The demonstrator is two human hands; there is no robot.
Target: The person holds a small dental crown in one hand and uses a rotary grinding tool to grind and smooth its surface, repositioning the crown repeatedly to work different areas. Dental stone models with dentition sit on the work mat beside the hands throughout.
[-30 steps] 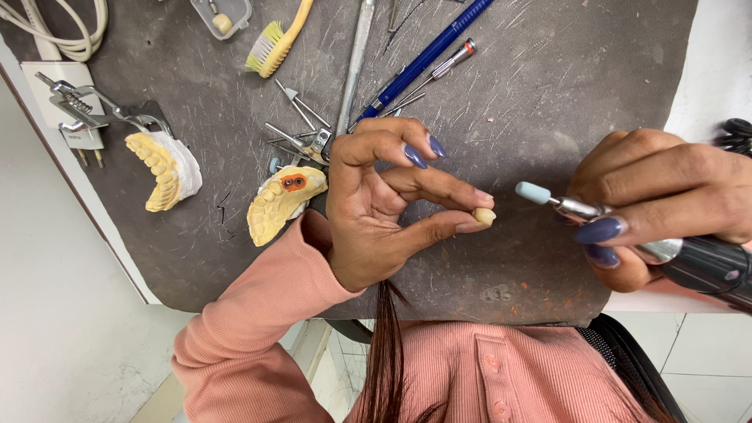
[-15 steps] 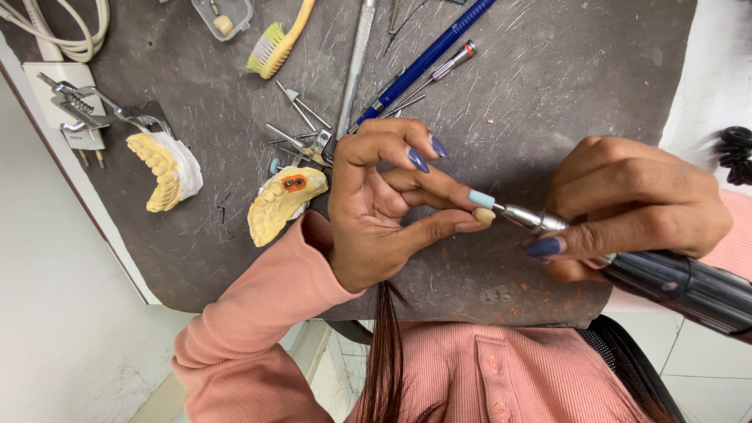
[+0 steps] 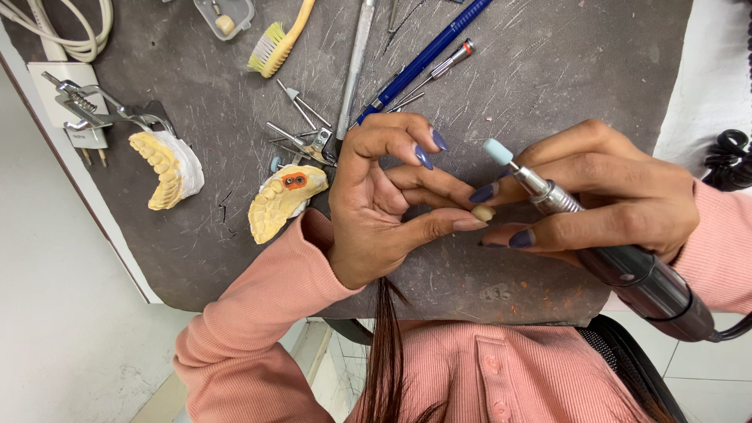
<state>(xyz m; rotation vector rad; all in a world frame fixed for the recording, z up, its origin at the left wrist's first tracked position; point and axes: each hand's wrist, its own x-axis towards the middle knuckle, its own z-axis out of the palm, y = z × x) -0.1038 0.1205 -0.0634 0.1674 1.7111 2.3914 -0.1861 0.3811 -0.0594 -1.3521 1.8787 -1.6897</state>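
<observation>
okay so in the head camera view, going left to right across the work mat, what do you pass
Yellow tooth cast on white base → yellow brush → yellow cast with an orange spot → left hand, its fingers pinching a small cream piece → pale blue tip of the rotary handpiece → right hand gripping it.

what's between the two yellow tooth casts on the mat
In the head view, only bare, scratched dark mat lies between the left cast on its white base and the cast with the orange spot; the small metal burs sit further up.
</observation>
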